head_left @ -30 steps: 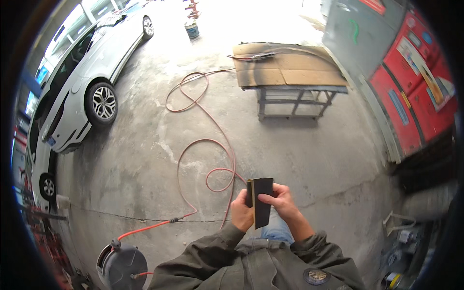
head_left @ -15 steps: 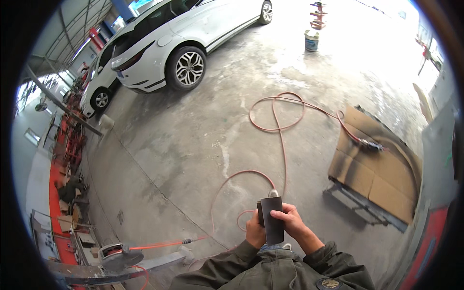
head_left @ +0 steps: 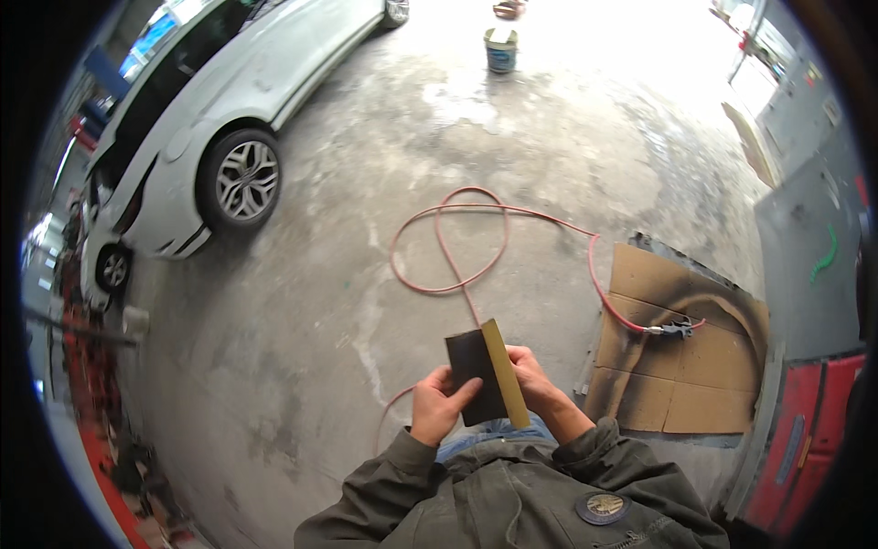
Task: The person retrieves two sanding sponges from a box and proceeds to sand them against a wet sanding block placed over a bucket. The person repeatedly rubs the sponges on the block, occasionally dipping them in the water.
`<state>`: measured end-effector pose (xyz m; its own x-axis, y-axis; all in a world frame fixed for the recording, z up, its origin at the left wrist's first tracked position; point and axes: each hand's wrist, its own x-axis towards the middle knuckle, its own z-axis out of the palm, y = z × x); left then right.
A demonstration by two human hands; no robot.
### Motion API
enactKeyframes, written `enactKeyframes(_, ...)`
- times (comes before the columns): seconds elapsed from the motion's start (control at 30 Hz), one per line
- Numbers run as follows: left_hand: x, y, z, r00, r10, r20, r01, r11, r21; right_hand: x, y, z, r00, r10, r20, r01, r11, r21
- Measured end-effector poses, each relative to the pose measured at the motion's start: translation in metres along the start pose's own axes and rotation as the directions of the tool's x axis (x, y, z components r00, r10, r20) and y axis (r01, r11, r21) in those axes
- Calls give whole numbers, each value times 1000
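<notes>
A folded sheet of sandpaper (head_left: 472, 362), dark grey with a tan strip along its right side, is held upright in front of my body. My left hand (head_left: 433, 408) grips its left edge, thumb pressed on the dark face. On the other side, my right hand (head_left: 532, 381) is closed around the tan edge, its fingertips partly hidden behind the sheet. A thin red air hose (head_left: 465, 286) lies looped on the floor beyond the sandpaper.
To the right, an air gun (head_left: 675, 329) on the hose's end rests on paint-stained cardboard (head_left: 704, 392). A red cabinet (head_left: 786, 467) stands at lower right. A white car (head_left: 174, 163) is parked at far left; a bucket (head_left: 500, 55) stands far ahead on the concrete floor.
My view has turned to the right. The sandpaper has been turned and its fold spread, showing the tan strip. My left thumb now lies on the dark face; my right thumb has left it.
</notes>
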<state>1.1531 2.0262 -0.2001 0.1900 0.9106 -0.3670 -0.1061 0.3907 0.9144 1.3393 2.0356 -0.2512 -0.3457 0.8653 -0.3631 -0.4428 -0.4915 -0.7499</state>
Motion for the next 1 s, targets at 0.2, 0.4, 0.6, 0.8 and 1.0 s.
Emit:
enactKeyframes(0.2, 168, 46, 26, 997, 5, -81, -4, 1000, 24, 121, -67, -62, 990, -91, -107, 124, 922, 366)
enactKeyframes(0.4, 340, 98, 77, 998, 52, -35, -50, 997, 66, 255, -219, -134, 991, -130, 5, 129, 989, 72)
enactKeyframes(0.6, 488, 175, 131, 994, 8, 112, 4, 994, -109, 342, -365, -196, 988, -155, -25, 153, 986, -70)
enactKeyframes(0.8, 640, 223, 175, 969, 5, 248, -4, 1000, -2, 428, -462, -270, 979, -163, -123, 148, 982, -118)
enactKeyframes(1.0, 827, 267, 211, 918, 22, 396, -14, 1000, -23, 548, -559, -346, 959, -202, -199, 179, 976, -127)
